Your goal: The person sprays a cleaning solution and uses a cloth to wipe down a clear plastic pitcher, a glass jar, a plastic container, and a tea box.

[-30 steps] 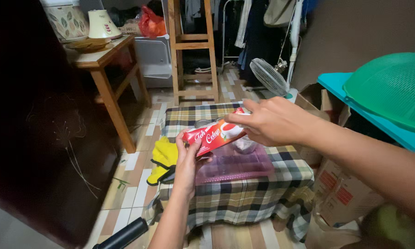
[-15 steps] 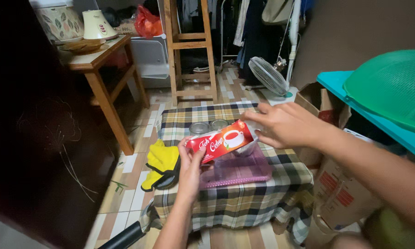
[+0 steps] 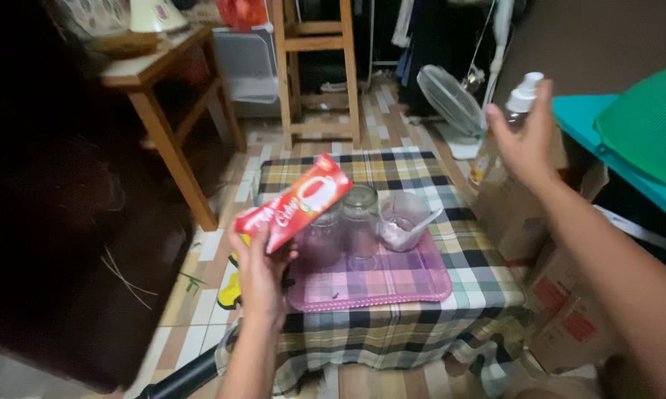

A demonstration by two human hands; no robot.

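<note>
1. Nearest the camera, the left hand (image 3: 261,272) is closed around the lower end of a long red box (image 3: 297,201), thumb and fingers clamped on it (the box tilts up to the right, in the air over the left edge of the table).
2. Just beyond the box lies a pink tray (image 3: 392,284) on a low table covered with a checked cloth (image 3: 422,332).
3. On the tray stand two clear glasses (image 3: 360,222) side by side, the left one partly hidden behind the box, and to their right a clear jug (image 3: 403,220) with a spoon leaning in it.
4. To the right and higher up, the right hand (image 3: 524,140) is raised with fingers spread apart, close to a spray bottle (image 3: 521,92) with a white top; whether it touches the bottle cannot be told.
5. A cardboard box (image 3: 521,214) stands beside the table on the right.
6. Farther back are a small white fan (image 3: 451,103) on the tiled floor, a wooden stool (image 3: 314,70), and a wooden side table (image 3: 163,81) at the left.
</note>
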